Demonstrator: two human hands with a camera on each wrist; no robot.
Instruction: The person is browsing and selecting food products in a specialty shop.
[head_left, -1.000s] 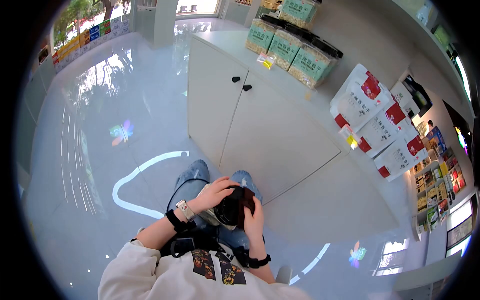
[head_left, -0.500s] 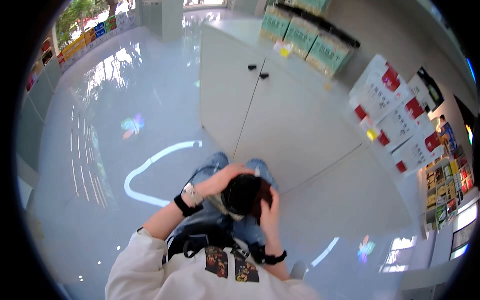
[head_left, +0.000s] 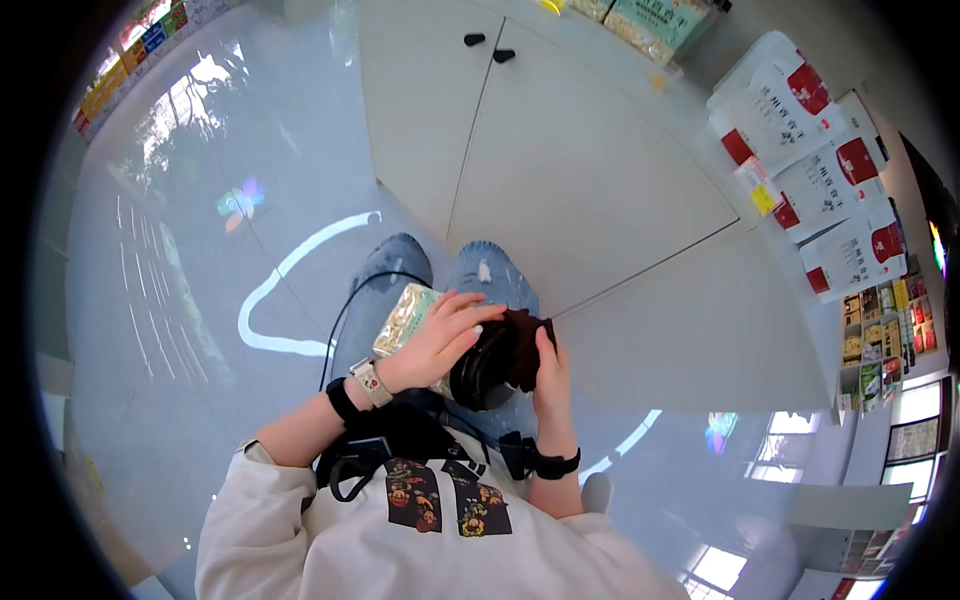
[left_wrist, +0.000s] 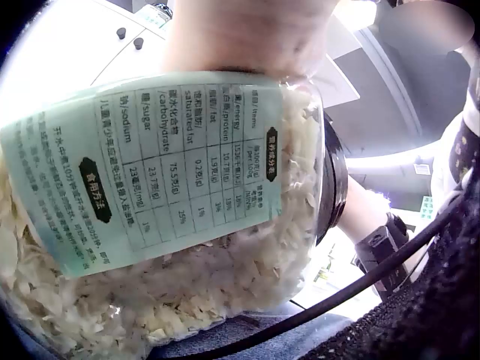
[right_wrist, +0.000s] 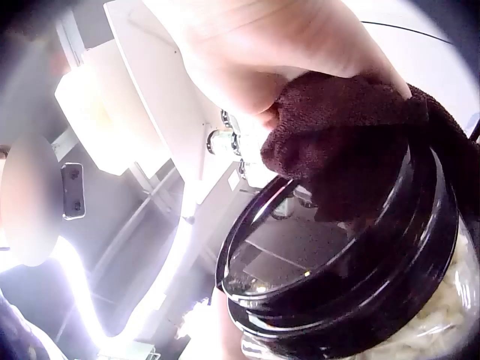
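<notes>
A clear plastic jar of pale dried flakes lies tilted across the person's lap, its black lid towards the right. The left hand holds the jar from above, fingers spread over it near the lid. A green printed label covers much of its side in the left wrist view. The right hand grips a dark brown cloth, thumb on the near side. In the right wrist view the cloth lies bunched against the rim of the glossy lid, and the palm hides part of it.
A white cabinet with black knobs stands right in front of the knees. On its top are white and red pouches and a green-labelled jar. A thin black cable runs beside the left leg.
The head view has tipped downward, so the cabinet top sits higher in it. The right hand has shifted the cloth slightly along the lid's edge; the left hand keeps holding the jar.
</notes>
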